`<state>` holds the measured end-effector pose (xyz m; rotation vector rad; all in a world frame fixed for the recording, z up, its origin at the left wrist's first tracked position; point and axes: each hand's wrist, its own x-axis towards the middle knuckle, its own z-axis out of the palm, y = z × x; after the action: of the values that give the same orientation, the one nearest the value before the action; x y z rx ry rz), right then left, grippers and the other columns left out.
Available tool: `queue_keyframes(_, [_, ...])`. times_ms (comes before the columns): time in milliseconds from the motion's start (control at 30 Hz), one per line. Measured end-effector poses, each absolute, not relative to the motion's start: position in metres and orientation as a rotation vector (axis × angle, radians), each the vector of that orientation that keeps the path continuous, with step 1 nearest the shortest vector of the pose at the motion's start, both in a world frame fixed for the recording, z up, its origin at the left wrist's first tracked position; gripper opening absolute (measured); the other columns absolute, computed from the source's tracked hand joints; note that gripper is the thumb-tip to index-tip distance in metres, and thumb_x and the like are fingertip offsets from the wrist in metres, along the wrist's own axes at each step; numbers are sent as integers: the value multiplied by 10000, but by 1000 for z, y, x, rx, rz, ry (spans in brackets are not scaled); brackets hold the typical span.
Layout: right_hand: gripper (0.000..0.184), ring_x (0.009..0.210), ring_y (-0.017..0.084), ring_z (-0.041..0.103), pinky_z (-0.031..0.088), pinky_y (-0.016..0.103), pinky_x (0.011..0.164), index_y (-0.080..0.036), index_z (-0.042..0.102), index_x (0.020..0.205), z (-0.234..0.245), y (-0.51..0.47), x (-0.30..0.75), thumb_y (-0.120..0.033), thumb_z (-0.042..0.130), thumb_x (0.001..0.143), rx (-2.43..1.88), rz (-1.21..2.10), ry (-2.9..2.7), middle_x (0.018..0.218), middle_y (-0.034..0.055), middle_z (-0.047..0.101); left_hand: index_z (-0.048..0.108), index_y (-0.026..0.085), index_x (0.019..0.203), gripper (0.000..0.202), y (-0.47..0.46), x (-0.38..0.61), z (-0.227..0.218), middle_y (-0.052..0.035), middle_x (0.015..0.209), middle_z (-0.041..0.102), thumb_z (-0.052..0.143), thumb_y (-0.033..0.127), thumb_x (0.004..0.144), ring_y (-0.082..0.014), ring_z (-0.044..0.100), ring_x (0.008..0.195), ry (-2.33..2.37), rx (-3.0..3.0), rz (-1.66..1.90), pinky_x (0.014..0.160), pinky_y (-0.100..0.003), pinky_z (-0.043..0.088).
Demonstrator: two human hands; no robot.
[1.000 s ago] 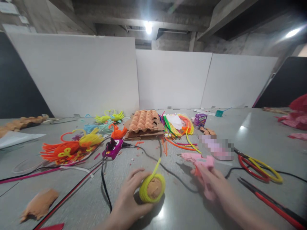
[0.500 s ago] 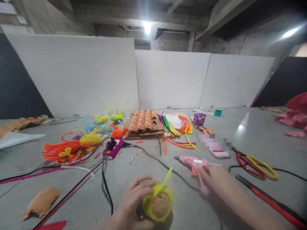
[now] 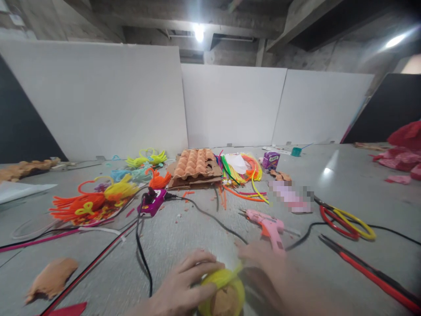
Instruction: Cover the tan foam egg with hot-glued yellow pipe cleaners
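My left hand (image 3: 189,281) is closed around a brown egg-carton cup (image 3: 225,302) wrapped in yellow pipe cleaner (image 3: 210,277), near the bottom edge of the view. From the top of the wrap a loose yellow end sticks out to the right. At that end is my right hand (image 3: 263,267), slightly blurred, its fingers pinched on the pipe cleaner. Just beyond the right hand a pink glue gun (image 3: 268,224) lies on the grey surface, nozzle pointing left. The underside of the cup is hidden.
An egg carton (image 3: 194,164) sits at the back centre. Left are a purple power strip (image 3: 153,204) with cables and orange pipe-cleaner figures (image 3: 88,204). Scissors (image 3: 348,221) and red-handled tweezers (image 3: 368,270) lie right. A torn carton piece (image 3: 52,278) rests front left.
My right hand has let go of the glue gun, which now lies on the surface. That hand has moved left to the loose pipe-cleaner end. The wrapped cup sits slightly lower in view.
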<state>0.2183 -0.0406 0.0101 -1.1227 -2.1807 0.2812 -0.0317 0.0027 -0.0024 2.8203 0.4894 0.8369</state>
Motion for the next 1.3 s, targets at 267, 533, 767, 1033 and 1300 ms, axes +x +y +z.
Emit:
queue_keyframes(267, [231,610,138,631,506,228,570,-215,614,936,15,-45,218,-171,388,941,-917,-93,-2163,697,21,674,537,323,1211,618,3,-33,-8,-85,1132,715,768,215,648,-282,645,1042,585,2811,933,913,-415,503])
queue_keyframes(533, [352,459,142,564,441,250,441,-190,619,870,10,-45,203,-115,286,955,-842,-350,-1969,529,-2,608,558,218,1094,543,3,-28,-7,-93,1073,727,633,89,572,-254,638,1007,541,2903,1242,890,-395,518])
queue_keyframes(767, [173,584,112,596,499,243,529,-166,621,966,-32,-44,204,-247,468,962,-928,-237,-2008,718,-7,632,603,213,965,409,0,-25,-4,-83,1019,753,579,92,575,-246,660,936,652,3055,1213,830,-391,531])
queue_keyframes(1033, [175,698,114,618,535,277,614,-175,603,1040,-51,-46,204,-304,544,938,-984,-141,-2053,933,17,643,621,239,901,319,0,-23,-6,-50,1015,761,551,97,624,-217,664,919,632,3082,1289,854,-368,496])
queue_keyframes(1300, [173,690,111,615,535,273,611,-184,606,1039,-61,-48,200,-310,538,941,-1022,-81,-2040,936,17,645,613,219,953,373,-3,-20,8,-47,961,776,549,96,607,-210,689,869,642,3058,1310,815,-330,509])
